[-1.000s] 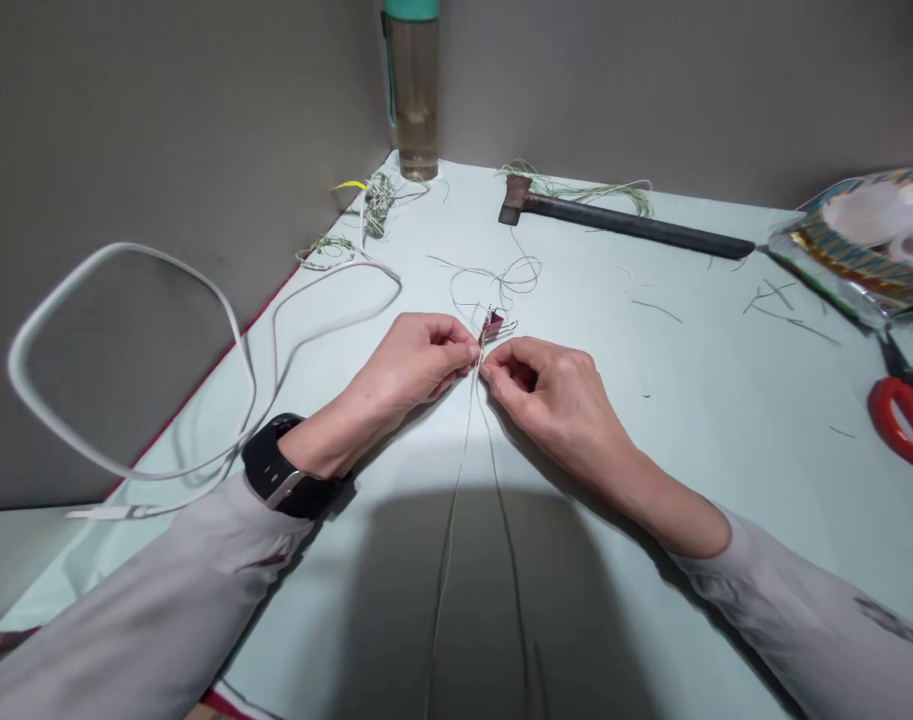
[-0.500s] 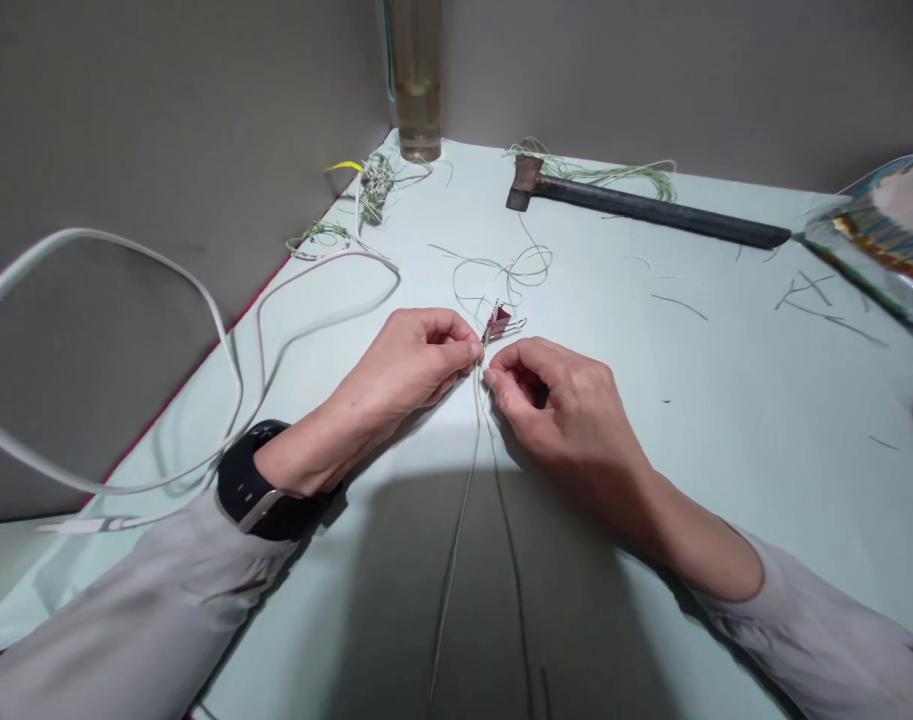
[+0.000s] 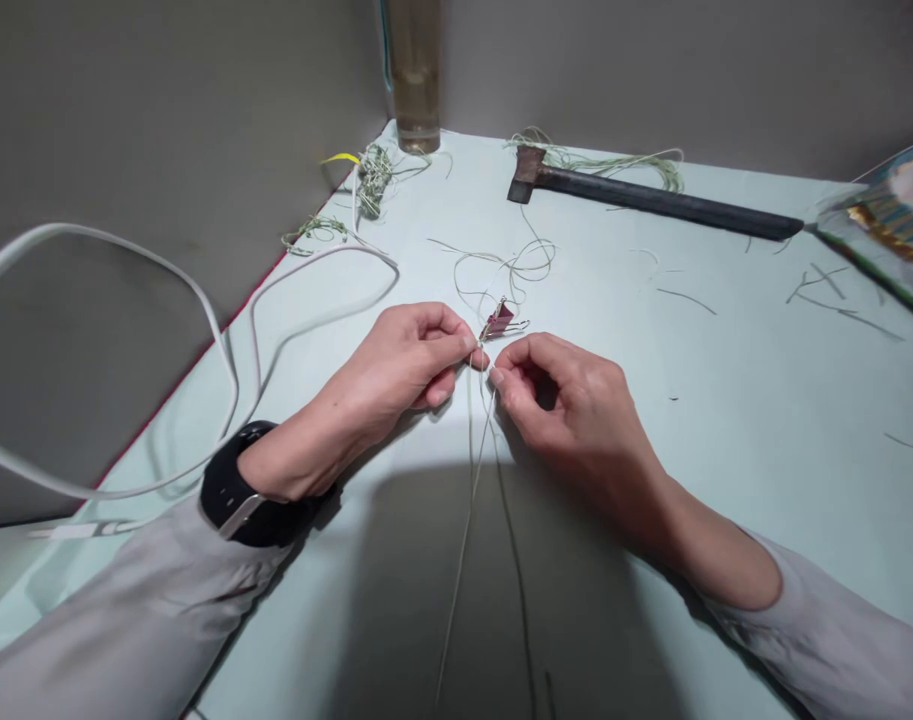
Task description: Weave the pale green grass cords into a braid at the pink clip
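Note:
A dark red binder clip point(image 3: 499, 320) lies on the table just beyond my fingertips, with thin pale green cords point(image 3: 467, 520) running from it toward me. My left hand point(image 3: 418, 360), with a black watch point(image 3: 235, 490) at the wrist, pinches the cords close below the clip, its index finger reaching across under them. My right hand point(image 3: 565, 390) is closed in a pinch on a cord just to the right. The fingertips of the two hands are slightly apart. Looser loops of cord point(image 3: 510, 268) spread beyond the clip.
A hammer-like tool with a dark handle point(image 3: 666, 203) lies at the back, over a coil of cord point(image 3: 670, 172). A glass of liquid point(image 3: 417, 110) stands in the back corner. A white cable point(image 3: 201, 290) loops at left. A shiny packet point(image 3: 895, 220) and cord scraps point(image 3: 838, 300) lie right.
My right hand has drawn slightly right and down, away from the left fingertips. My left index finger now extends under the cords, which are spread a little wider. The view has shifted slightly.

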Demonstrator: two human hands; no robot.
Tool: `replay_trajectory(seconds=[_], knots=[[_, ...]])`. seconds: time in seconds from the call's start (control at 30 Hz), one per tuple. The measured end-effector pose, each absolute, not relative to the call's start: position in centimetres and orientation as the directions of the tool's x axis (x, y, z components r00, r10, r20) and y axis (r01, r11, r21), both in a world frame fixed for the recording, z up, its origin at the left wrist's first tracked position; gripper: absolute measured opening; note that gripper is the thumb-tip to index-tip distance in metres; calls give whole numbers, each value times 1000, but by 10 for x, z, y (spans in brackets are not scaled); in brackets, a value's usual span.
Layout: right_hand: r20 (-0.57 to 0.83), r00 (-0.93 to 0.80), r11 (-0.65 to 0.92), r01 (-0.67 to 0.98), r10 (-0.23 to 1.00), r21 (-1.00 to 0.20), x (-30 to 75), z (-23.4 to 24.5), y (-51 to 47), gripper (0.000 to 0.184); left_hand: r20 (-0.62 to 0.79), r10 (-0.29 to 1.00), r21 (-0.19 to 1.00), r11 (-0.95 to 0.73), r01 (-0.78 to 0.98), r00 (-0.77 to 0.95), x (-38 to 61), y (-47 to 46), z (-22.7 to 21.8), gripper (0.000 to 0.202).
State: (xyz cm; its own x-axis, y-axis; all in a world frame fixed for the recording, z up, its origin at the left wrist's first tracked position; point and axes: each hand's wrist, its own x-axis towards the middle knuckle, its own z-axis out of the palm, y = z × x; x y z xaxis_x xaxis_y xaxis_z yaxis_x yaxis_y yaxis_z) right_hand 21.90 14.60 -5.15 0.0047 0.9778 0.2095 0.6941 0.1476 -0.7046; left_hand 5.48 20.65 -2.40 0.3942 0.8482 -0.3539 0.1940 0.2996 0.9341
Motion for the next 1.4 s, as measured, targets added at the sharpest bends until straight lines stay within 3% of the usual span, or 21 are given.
replay_trajectory(seconds=[0.57,0.73,0.97,1.23,1.4], knots=[[160,43,91,667,986,-740,213,-46,142,11,-367,845,927,295,234,389,58,201,-21,14],[217,-27,175,694,976,-698,213,-51,139,13,-371,826,928,314,202,423,56,202,-24,20],[308,-153,320,714,939,-622,214,-53,135,21,-395,846,906,296,302,357,60,196,-16,19],[279,28,172,728,960,-664,217,-48,143,14,-400,833,909,306,283,382,56,197,-17,13],[279,39,160,739,960,-654,218,-50,144,16,-411,814,902,299,311,411,54,195,-20,13]])
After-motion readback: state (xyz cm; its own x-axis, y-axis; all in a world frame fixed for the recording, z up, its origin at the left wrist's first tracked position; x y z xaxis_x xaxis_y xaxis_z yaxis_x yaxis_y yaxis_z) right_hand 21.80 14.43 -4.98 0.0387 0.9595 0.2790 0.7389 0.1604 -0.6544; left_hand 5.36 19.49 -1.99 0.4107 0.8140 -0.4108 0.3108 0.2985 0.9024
